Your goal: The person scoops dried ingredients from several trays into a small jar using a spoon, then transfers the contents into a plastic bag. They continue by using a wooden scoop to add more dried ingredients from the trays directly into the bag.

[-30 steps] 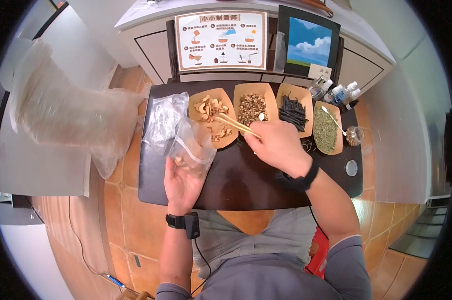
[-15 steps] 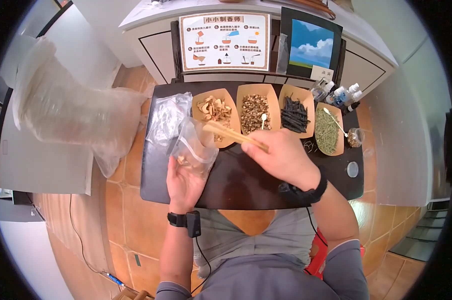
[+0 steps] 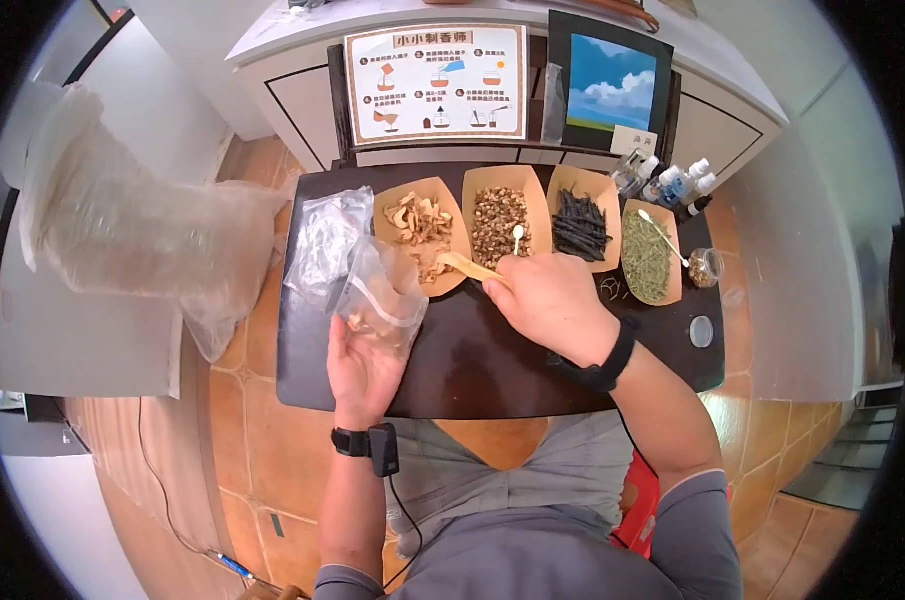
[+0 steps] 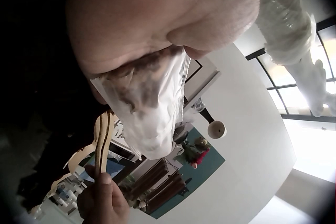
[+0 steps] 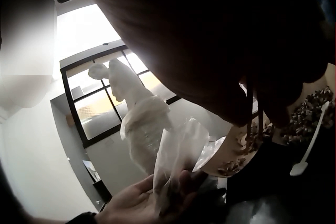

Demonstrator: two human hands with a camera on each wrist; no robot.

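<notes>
My left hand (image 3: 365, 372) holds a clear zip bag (image 3: 384, 298) upright, with some pale slices low inside it; the left wrist view shows the bag (image 4: 149, 108) under the palm. Wooden tongs (image 3: 469, 268) are pinched in my right hand (image 3: 560, 306), their tips over the near part of a paper tray (image 3: 458, 282) of dried slices (image 3: 419, 220). The right wrist view has the dark right hand (image 5: 210, 40) above that tray, and the left hand (image 5: 137, 199) with the bag. Whether the tongs grip a slice, I cannot tell.
Further right stand trays of brown pieces (image 3: 500, 217), black sticks (image 3: 580, 226) and green needles (image 3: 648, 262). Small bottles (image 3: 674, 180), a jar (image 3: 704, 266) and a round lid (image 3: 700, 331) lie at the right. Another plastic bag (image 3: 329, 240) is at the table's left.
The tongs have moved from the tray to the bag's mouth and back over the tray's near part, with my right hand. My left hand still holds the bag in about the same place.
</notes>
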